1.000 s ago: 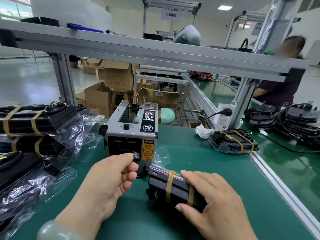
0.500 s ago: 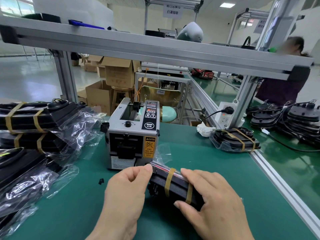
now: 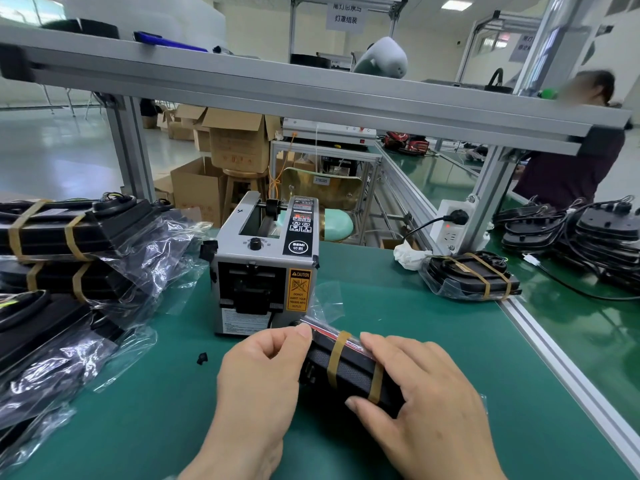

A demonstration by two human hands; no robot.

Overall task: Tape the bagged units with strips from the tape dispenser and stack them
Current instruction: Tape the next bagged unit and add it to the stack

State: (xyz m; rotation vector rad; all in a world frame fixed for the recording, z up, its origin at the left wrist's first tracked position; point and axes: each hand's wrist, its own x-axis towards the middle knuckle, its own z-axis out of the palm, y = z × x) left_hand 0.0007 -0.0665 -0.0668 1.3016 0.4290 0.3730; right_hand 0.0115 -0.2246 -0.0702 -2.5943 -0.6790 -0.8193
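Glossy plastic bag (image 3: 325, 301), matt mat (image 3: 415, 327)

Left hand (image 3: 262, 370), right hand (image 3: 427, 388), both curled.

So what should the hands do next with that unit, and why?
Probably press the left hand down on the unit, at its end near the dispenser, to seal the bag: two bands already wrap it and the right hand steadies it.

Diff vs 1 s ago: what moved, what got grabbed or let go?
The left hand left the tape dispenser outlet, where it pinched something small, and drew back to the bagged unit, now pinching its left end. Whether it carries a strip is too small to tell. Unchanged: the right hand grips the unit, which has two tape bands; the taped stacks are on the left.
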